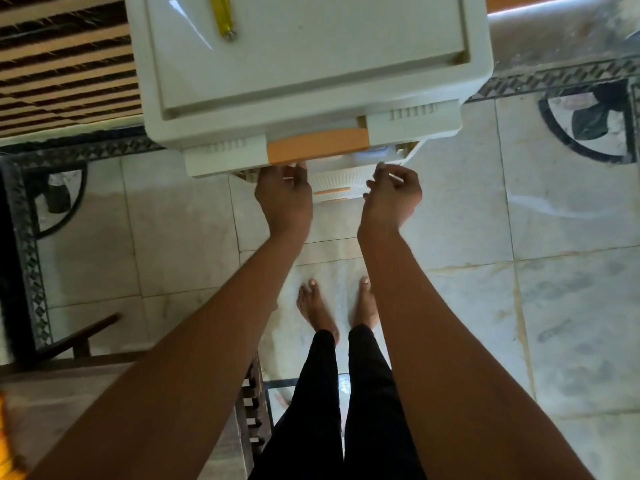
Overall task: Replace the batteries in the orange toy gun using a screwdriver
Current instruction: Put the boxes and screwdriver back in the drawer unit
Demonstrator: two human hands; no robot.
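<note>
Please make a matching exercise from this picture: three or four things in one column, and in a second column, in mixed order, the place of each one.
Things:
1. yellow screwdriver
2. orange handle
3. left hand
4. right hand

Places:
A. on the front of the top drawer
B. lying on top of the white drawer cabinet
C. under the right part of the top drawer, fingers curled
D. at the lower edge of the orange handle

Pairs: 1-B, 2-A, 3-D, 4-C
</note>
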